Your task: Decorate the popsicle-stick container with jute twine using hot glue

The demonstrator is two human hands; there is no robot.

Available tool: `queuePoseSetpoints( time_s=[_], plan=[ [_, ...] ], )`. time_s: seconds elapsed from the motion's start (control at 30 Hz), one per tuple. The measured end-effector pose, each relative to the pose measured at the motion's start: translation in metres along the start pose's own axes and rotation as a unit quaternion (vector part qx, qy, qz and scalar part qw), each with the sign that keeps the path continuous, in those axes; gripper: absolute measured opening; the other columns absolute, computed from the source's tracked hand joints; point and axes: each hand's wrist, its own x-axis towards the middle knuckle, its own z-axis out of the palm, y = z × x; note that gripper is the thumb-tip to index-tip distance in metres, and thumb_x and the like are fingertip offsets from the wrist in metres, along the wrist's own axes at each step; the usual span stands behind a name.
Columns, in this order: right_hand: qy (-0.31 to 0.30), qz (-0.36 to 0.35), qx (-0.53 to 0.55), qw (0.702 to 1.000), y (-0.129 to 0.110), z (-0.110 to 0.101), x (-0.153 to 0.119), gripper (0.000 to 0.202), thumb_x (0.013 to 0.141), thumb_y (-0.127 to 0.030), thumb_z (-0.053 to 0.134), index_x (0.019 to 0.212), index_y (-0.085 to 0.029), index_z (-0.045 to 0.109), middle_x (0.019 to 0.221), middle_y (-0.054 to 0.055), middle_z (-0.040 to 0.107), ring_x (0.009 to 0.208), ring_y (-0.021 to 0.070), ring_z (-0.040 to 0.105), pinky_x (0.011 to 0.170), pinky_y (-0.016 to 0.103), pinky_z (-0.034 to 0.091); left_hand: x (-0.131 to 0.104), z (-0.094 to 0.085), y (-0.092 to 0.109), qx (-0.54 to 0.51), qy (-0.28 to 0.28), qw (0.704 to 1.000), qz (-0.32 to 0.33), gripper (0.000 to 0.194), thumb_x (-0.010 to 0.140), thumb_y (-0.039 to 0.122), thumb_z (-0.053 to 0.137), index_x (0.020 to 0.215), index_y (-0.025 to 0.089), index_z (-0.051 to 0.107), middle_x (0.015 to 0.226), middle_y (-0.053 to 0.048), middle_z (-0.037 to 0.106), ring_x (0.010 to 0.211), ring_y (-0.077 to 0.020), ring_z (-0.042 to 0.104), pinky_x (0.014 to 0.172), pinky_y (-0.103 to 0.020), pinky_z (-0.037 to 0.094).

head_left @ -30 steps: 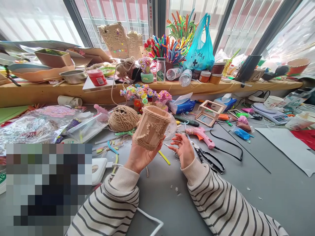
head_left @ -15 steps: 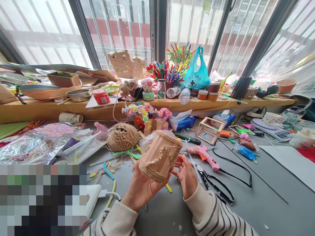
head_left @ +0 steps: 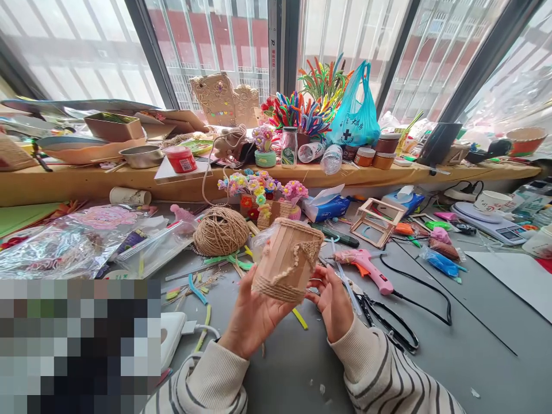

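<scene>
A small tan pot point(head_left: 284, 261), faced with flat wooden strips, rests in my left hand point(head_left: 254, 319). Rope-like twine rings its rim and base, and a wavy twine line and a textured twine patch decorate its side. My left fingers pass under and behind it, the thumb up along its left side. At the pot's lower right, my right hand point(head_left: 334, 302) has its fingers loosely bent and apart, the tips at or very near the base. A ball of twine point(head_left: 221, 231) sits behind to the left. Right of the hands lies a pink glue gun point(head_left: 366, 267).
Black-handled scissors point(head_left: 390, 325) and the glue gun's black cord lie right of my right hand. A white power bank point(head_left: 172, 339) with a cable is at left. Farther back stand pipe-cleaner flowers point(head_left: 250, 183), a tissue pack point(head_left: 326, 206), a wooden frame point(head_left: 377, 221) and a cluttered sill point(head_left: 259, 177).
The pot has turned to stand more upright in my left hand. My right hand stays beside it with little change. The whole view has shifted slightly.
</scene>
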Motion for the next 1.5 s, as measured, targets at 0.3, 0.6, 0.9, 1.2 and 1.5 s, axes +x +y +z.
queuePoseSetpoints(
  time_s=[0.3,0.6,0.9,1.2,1.5],
  plan=[
    [0.013,-0.126,-0.126,0.984,-0.014,-0.003,0.006,0.037,0.069,-0.052,0.054,0.083,-0.019,0.062,0.087,0.003,0.056,0.073,0.0125,0.051,0.058,0.024,0.048,0.003,-0.003,-0.012,0.349,0.239,0.844,0.330,0.074,0.060,0.030,0.070,0.121,0.023,0.029,0.117,-0.012,0.044,0.111,-0.0233,0.047,0.094,-0.041,0.039],
    [-0.053,-0.324,-0.337,0.883,-0.083,0.019,-0.002,0.029,0.067,-0.047,0.059,0.077,-0.022,0.068,0.101,0.007,0.050,0.097,0.0210,0.048,0.079,0.033,0.044,-0.002,-0.002,-0.020,0.639,0.167,0.539,0.522,0.074,0.062,0.026,0.069,0.124,0.020,0.029,0.114,-0.014,0.048,0.106,-0.0259,0.048,0.086,-0.044,0.042],
    [-0.107,-0.298,-0.405,0.858,-0.089,0.039,0.008,0.025,0.065,-0.044,0.062,0.061,-0.020,0.069,0.099,0.007,0.056,0.098,0.0217,0.050,0.092,0.039,0.033,-0.003,0.002,-0.018,0.653,0.171,0.475,0.565,0.073,0.062,0.024,0.068,0.124,0.017,0.029,0.112,-0.015,0.050,0.106,-0.0263,0.048,0.086,-0.042,0.041],
    [-0.141,-0.309,-0.476,0.811,-0.090,0.040,0.022,0.015,0.062,-0.032,0.067,0.056,-0.018,0.067,0.100,0.007,0.058,0.096,0.0216,0.052,0.090,0.041,0.035,-0.002,-0.001,-0.019,0.669,0.101,0.539,0.502,0.095,0.059,0.041,0.070,0.132,0.019,0.013,0.132,-0.020,0.029,0.124,-0.0317,0.029,0.097,-0.051,0.031],
    [-0.212,-0.263,-0.683,0.648,-0.110,0.027,0.025,0.012,0.067,-0.026,0.066,0.071,-0.016,0.069,0.117,0.012,0.049,0.110,0.0248,0.045,0.096,0.041,0.032,0.008,-0.014,-0.011,0.670,0.195,0.620,0.359,0.035,0.080,0.027,0.048,0.113,0.017,0.043,0.113,-0.013,0.045,0.107,-0.0228,0.046,0.090,-0.042,0.040]
  ],
)
